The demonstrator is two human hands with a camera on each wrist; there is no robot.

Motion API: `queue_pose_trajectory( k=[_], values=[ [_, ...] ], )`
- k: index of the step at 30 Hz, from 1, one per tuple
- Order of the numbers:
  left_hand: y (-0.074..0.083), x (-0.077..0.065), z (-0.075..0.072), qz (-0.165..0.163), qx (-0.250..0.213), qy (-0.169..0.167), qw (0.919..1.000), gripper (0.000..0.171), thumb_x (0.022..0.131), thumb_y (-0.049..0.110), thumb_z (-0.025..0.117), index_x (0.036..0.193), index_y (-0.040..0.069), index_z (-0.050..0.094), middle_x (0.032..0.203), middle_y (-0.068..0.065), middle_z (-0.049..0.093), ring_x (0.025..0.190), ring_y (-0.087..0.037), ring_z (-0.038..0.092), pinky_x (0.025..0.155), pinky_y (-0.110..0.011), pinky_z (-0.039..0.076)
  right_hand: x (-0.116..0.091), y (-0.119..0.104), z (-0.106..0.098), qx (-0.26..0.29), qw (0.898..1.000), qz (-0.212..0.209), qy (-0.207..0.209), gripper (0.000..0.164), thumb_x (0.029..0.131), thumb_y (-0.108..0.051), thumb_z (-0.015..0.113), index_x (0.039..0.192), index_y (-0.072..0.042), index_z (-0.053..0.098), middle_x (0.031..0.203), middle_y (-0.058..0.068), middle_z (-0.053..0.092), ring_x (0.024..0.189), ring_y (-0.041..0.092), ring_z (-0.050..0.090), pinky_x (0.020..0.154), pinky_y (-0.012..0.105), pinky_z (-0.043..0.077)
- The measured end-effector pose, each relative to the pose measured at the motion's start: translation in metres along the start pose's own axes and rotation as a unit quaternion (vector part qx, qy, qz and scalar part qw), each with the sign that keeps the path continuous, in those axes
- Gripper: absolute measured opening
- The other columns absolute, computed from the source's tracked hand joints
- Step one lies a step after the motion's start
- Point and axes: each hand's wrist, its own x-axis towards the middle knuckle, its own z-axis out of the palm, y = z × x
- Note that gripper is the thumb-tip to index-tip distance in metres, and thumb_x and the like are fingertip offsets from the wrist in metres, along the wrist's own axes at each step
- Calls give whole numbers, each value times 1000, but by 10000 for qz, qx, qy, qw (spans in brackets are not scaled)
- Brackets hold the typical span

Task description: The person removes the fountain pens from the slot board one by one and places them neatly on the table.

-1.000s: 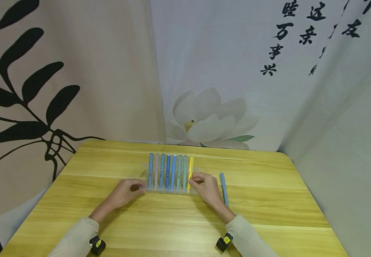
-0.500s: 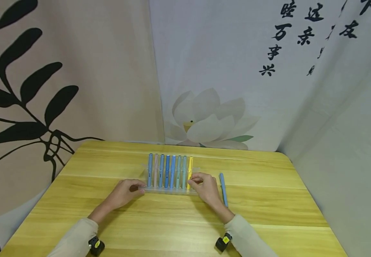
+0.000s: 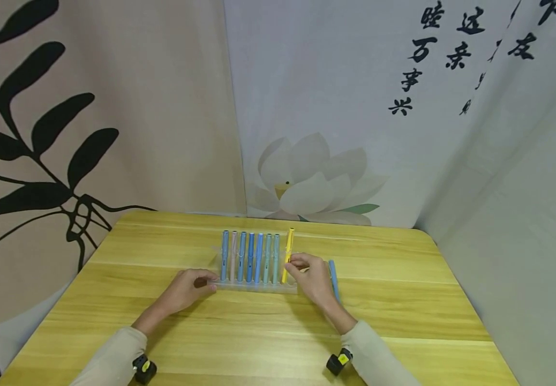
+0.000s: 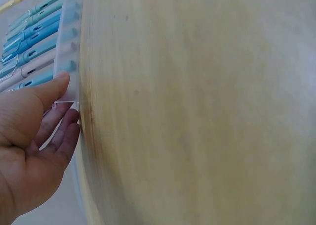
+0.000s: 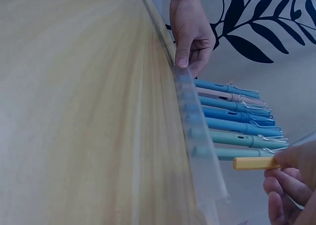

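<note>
Clear rack [image 3: 256,288] stands on the counter [image 3: 258,343], the left hand [image 3: 188,289] gripping its left end. The right hand [image 3: 313,276] pinches the yellow pen [image 3: 290,244], tilted near the rack's right end, beside seven standing pens [image 3: 250,257]. A slanted move could knock those, or tip the rack if the left grip slackens.

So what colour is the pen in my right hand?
The pen is yellow, clearest in the head view.
</note>
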Motion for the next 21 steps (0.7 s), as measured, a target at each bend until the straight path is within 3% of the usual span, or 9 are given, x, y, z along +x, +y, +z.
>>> queue_pose_trajectory(
  k=[21],
  values=[
    [1, -1, 0, 41, -64, 1, 10000, 22, 97, 18, 72, 117, 8, 75, 117, -7, 74, 111, -29, 68, 97, -52, 54, -10, 7, -34, -130, 9996, 62, 244, 15, 91, -16, 80, 102, -7, 79, 90, -1, 78, 83, 15, 71, 72, 26, 59]
  ],
)
